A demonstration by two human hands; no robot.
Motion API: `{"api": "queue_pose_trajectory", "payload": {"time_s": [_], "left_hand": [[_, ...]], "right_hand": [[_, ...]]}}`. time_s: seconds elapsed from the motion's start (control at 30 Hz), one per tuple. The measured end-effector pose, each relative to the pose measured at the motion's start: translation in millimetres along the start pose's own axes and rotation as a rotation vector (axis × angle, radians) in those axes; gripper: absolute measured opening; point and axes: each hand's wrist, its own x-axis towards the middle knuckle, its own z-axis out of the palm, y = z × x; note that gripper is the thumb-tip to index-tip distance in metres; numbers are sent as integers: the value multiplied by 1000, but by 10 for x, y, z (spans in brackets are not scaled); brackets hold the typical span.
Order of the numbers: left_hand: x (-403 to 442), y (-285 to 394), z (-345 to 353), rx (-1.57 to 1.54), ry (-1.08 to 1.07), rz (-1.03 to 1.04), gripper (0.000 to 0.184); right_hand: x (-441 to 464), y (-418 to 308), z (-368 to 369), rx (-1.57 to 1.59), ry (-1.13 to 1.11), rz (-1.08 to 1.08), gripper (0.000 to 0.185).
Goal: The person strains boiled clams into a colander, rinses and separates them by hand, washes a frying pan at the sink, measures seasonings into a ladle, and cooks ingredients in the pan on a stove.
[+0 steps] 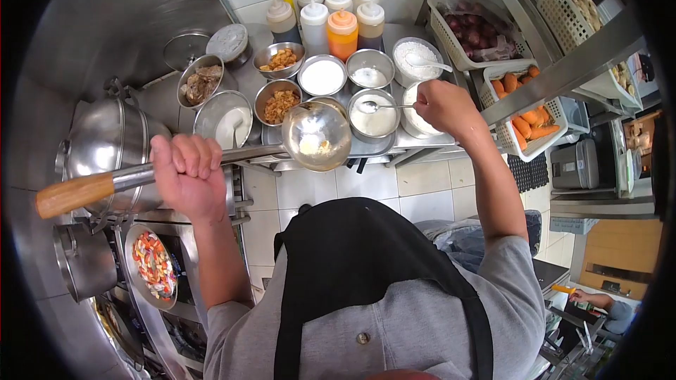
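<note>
My left hand (186, 176) is wrapped around the metal shaft of a large wok ladle (320, 123) with a wooden handle end. Some pale yellowish bits lie in the ladle's round bowl. Pinched in my right hand (449, 109) is a small metal spoon (373, 106), its tip over a metal bowl of white granules (371, 123). Partly under my right hand stands another bowl of white stuff (420, 119). Close by are a bowl of white powder (322, 76), a bowl with a white heap (369, 76) and a bowl of brown fried bits (277, 104).
Squeeze bottles (342, 34) stand behind the bowls. Baskets of carrots (533, 123) and onions (479, 32) sit at the right by a metal rack. At left are a large lidded pot (116, 137) and a pan of chopped red and white pieces (153, 264). Another person's hand (579, 296) shows at lower right.
</note>
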Motion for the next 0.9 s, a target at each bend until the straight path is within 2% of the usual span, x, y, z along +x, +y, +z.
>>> {"api": "queue_pose_trajectory", "payload": {"time_s": [0.1, 0.23, 0.3, 0.37, 0.4, 0.47, 0.53, 0.57, 0.6, 0.63, 0.67, 0.7, 0.77, 0.8, 0.83, 0.87, 0.9], "left_hand": [[7, -65, 63, -26, 19, -7, 44], [46, -70, 47, -68, -22, -25, 44], [65, 21, 21, -50, 31, -6, 45], [126, 145, -83, -76, 34, 1, 45], [176, 204, -151, -84, 20, 23, 45], [260, 270, -207, -103, 4, 63, 45], [316, 227, -131, -145, 25, 75, 46], [329, 181, -82, -184, 58, 81, 46], [334, 110, -64, -215, 24, 44, 46], [329, 3, -19, -291, -15, -17, 46], [307, -112, 46, -366, -54, -80, 47], [251, -222, 137, -406, -69, -164, 46], [100, -437, 320, -468, -88, -366, 47], [21, -520, 348, -486, -88, -484, 47], [-23, -614, 275, -522, -240, -609, 45], [-95, -663, 271, -502, -203, -781, 45], [-144, -889, 144, -601, -432, -783, 32]], "right_hand": [[-174, -146, -174, 78, 72, -52, 17], [-29, 99, 359, -118, 180, -30, 17], [71, 143, 661, -89, 78, 15, 16], [123, 203, 972, -10, 125, 12, 18], [88, 111, 899, -14, 139, 16, 18], [-104, -279, 623, 59, 355, -63, 18], [-387, -633, 490, 477, 80, -2, 22], [-478, -808, 460, 757, -163, -30, 22], [-563, -948, 659, 1013, -211, -170, 21], [-617, -1151, 763, 1316, -358, -158, 24], [-636, -1376, 726, 1491, -367, -162, 28], [-625, -1586, 723, 1488, -355, -162, 28], [-584, -1895, 734, 2125, -87, -22, 30], [-551, -1908, 803, 2216, -47, -77, 29], [-585, -1944, 820, 2212, -33, -75, 29], [-649, -1979, 840, 2339, 131, 72, 26], [-721, -2000, 849, 2452, 309, 222, 23]]}}
